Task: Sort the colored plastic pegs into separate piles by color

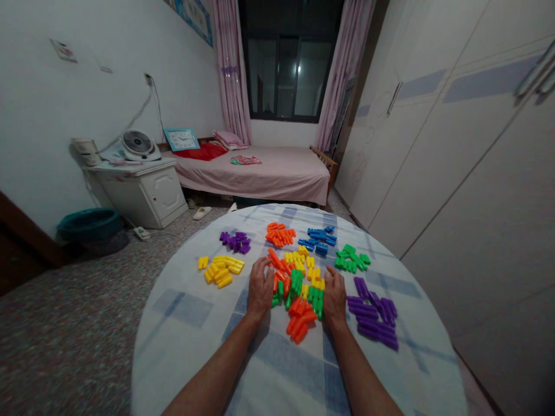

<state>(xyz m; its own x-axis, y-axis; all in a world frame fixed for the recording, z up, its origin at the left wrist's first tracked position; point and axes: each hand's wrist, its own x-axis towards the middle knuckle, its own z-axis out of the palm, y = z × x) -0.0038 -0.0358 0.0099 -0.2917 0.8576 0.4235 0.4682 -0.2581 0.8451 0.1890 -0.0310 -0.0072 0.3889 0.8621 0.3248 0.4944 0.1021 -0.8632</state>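
Left hand [260,287] and right hand [334,297] curved on either side of mixed plastic pegs [299,294], grip unclear, on a checked tablecloth [191,346], single-colour peg heaps [372,315] around them, pink-sheeted bed [277,173] beyond

A desk fan [137,144] on a white nightstand [156,199]

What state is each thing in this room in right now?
Left hand: palm down, beside mixed plastic pegs
Right hand: palm down, beside them
Mixed plastic pegs: heaped, colours together
Purple pegs: grouped apart
Cabinet door: shut
Wardrobe doors: shut
Curtains: drawn open
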